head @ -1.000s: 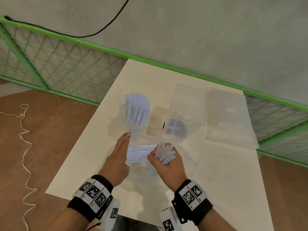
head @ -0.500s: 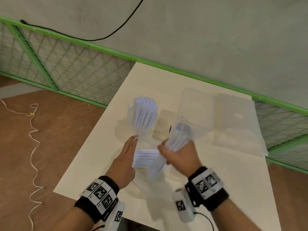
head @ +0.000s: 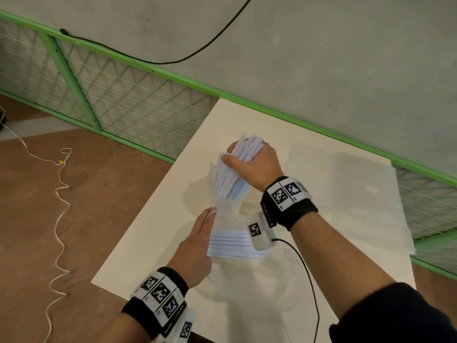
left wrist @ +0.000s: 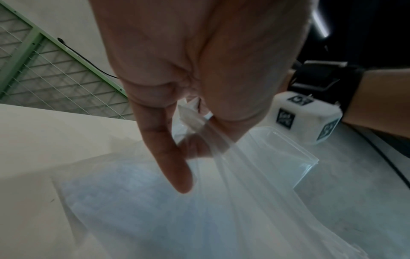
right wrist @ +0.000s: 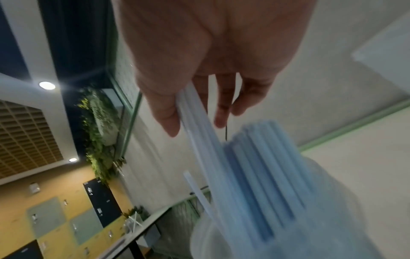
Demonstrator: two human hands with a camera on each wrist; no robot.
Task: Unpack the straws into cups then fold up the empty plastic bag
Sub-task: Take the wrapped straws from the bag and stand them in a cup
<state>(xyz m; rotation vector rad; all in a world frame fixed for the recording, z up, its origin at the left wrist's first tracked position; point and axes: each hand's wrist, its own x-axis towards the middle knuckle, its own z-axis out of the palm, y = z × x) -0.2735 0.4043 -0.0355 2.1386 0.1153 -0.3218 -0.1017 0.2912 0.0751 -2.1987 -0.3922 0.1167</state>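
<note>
1. Your right hand (head: pixel 257 164) has carried its bundle of straws (head: pixel 243 151) away from the bag and up to the far cup (right wrist: pixel 321 219). A second ago that fist sat low on the table, just beside your left hand; now it hangs over the cup, which already stands full of straws.

2. That means one more handful is about to go in. The unpacking is well along but not done: a flat layer of remaining straws (head: pixel 235 246) lies inside the plastic bag (left wrist: pixel 233 201) on the near part of the table (head: pixel 333 268), so folding has to wait.

3. Your right hand is clenched around the bundle, thumb on the left side and fingers (right wrist: pixel 221 112) wrapped across the right. The straws run slantwise through the fist, upper ends poking out beyond the knuckles, lower ends pointing down into the cup among those already standing there.

4. Your left hand (head: pixel 195 246) has hardly shifted. It pinches the clear film of the bag between thumb and fingertips (left wrist: pixel 175 168), holding the mouth up and open. The remaining straws lie just to the right of that hand, below the pinch, not in it.

5. A clear lidded box (left wrist: pixel 288 154) sits on the table to the right, beyond the bag and apart from both grips.
</note>
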